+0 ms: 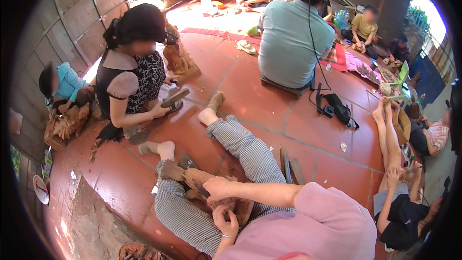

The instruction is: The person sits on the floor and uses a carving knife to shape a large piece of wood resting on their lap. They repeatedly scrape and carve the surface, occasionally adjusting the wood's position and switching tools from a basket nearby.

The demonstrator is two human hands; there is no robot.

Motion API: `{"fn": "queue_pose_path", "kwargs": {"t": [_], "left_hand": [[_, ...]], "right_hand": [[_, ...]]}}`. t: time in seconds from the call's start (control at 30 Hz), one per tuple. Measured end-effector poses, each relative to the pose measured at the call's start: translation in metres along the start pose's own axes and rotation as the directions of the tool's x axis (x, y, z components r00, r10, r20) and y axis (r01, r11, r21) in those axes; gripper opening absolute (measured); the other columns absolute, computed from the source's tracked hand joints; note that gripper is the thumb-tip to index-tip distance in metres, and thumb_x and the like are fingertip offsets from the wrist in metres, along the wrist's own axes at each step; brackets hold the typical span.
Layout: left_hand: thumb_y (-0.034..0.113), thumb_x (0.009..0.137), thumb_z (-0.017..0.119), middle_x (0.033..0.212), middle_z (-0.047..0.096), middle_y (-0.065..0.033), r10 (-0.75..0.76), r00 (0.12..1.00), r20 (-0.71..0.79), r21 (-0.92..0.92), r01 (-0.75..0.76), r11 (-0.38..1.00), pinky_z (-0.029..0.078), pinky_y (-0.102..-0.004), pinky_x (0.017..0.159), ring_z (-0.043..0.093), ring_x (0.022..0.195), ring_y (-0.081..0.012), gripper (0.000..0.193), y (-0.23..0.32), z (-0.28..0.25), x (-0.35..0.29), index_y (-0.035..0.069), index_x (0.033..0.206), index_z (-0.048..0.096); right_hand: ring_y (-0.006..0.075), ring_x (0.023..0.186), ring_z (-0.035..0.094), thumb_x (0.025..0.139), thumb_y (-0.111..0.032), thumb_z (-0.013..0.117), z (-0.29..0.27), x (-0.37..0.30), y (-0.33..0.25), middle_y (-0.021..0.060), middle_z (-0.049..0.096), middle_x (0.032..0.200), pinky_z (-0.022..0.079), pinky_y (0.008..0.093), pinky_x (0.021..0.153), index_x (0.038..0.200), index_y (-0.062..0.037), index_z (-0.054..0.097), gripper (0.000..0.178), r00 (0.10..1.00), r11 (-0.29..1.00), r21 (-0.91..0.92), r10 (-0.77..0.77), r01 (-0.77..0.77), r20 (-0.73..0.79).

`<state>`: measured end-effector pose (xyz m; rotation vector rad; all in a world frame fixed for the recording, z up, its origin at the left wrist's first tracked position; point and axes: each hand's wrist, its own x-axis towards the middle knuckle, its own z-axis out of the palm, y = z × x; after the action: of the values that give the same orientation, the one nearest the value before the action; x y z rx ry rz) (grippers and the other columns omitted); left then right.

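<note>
Between my legs in striped trousers lies a brown carved piece of wood [196,177], partly covered by my hands and arm. My right hand [219,188] is closed against its upper side, with a dark, flat object showing under the fingers; its kind is too small to tell. Nearer to me, my left hand [225,220], a thin band at its wrist, is curled beside the wood's near end with fingertips bent together. What those fingers hold, if anything, is hidden. Several long, thin tools [287,166] lie on the floor by my right leg.
A large rough wooden slab [103,219] and a round basket of tools [139,250] are at the lower left. Ahead on the left, a person holds a wooden block [175,98] near a wood carving [179,60]. A black bag [339,110] with a cable lies right. Other people sit around.
</note>
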<state>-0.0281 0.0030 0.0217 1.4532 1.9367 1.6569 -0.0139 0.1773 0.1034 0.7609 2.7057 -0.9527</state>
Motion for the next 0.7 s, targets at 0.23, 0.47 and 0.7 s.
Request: {"fn": "queue_pose_path", "kwargs": {"t": [0.23, 0.47, 0.7], "left_hand": [[-0.006, 0.075, 0.064, 0.101, 0.066, -0.0168, -0.02, 1.0, -0.007, 0.011, 0.02, 1.0, 0.049, -0.0393, 0.082, 0.061, 0.093, -0.0327, 0.022, -0.004, 0.001, -0.002, 0.0, 0.097, 0.062], [-0.007, 0.075, 0.063, 0.1, 0.067, -0.0154, -0.018, 1.0, -0.01, 0.007, 0.019, 1.0, 0.049, -0.0387, 0.08, 0.06, 0.092, -0.0318, 0.023, 0.001, 0.002, 0.0, 0.0, 0.097, 0.062], [-0.008, 0.077, 0.061, 0.1, 0.064, -0.0138, 0.069, 0.997, -0.024, 0.036, -0.068, 0.997, 0.048, -0.0344, 0.076, 0.059, 0.088, -0.0275, 0.021, -0.004, 0.003, 0.003, 0.0, 0.097, 0.061]], "right_hand": [[0.0354, 0.097, 0.069, 0.075, -0.036, 0.082, -0.013, 0.004, -0.008, 0.0194, 0.072, 0.098, 0.057, 0.0434, 0.082, 0.097, 0.002, 0.07, 0.045, 0.997, 0.997, -0.079, -0.013, 0.019, 0.07], [0.035, 0.094, 0.071, 0.077, -0.038, 0.08, -0.015, 0.018, 0.006, 0.02, 0.073, 0.095, 0.056, 0.0435, 0.082, 0.099, 0.0006, 0.072, 0.046, 0.997, 0.997, 0.045, 0.057, -0.06, 0.053], [0.0362, 0.093, 0.07, 0.079, -0.04, 0.078, -0.013, 0.015, 0.002, 0.0209, 0.073, 0.094, 0.055, 0.0439, 0.083, 0.093, 0.0033, 0.072, 0.046, 0.997, 1.0, 0.007, 0.013, -0.014, 0.08]]}}
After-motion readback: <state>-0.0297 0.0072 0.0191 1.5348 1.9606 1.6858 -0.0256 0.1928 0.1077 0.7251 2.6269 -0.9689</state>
